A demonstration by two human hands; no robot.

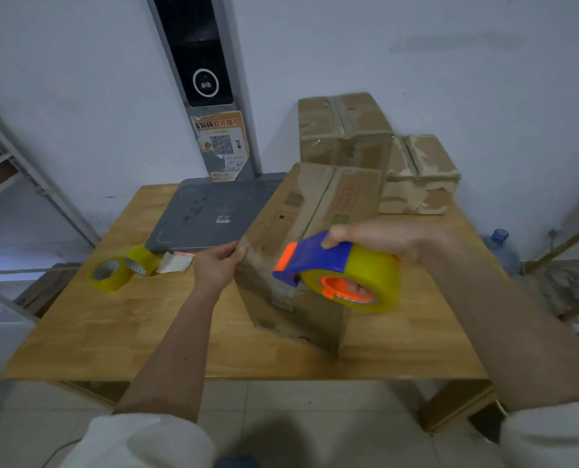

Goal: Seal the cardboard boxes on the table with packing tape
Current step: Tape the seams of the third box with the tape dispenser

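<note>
This looks like a parcel pickup or shipping room: taped brown cardboard boxes (345,130) stacked against a bare white wall, a grey flat scanning pad (210,211) on the wooden desk (112,325), a QR-code poster (222,145) under a dark wall-mounted camera terminal (202,59), and metal shelving (17,170) alongside.

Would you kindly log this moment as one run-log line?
left hand: grips near box corner | right hand: holds tape dispenser at box front | spare tape rolls: table left
</note>
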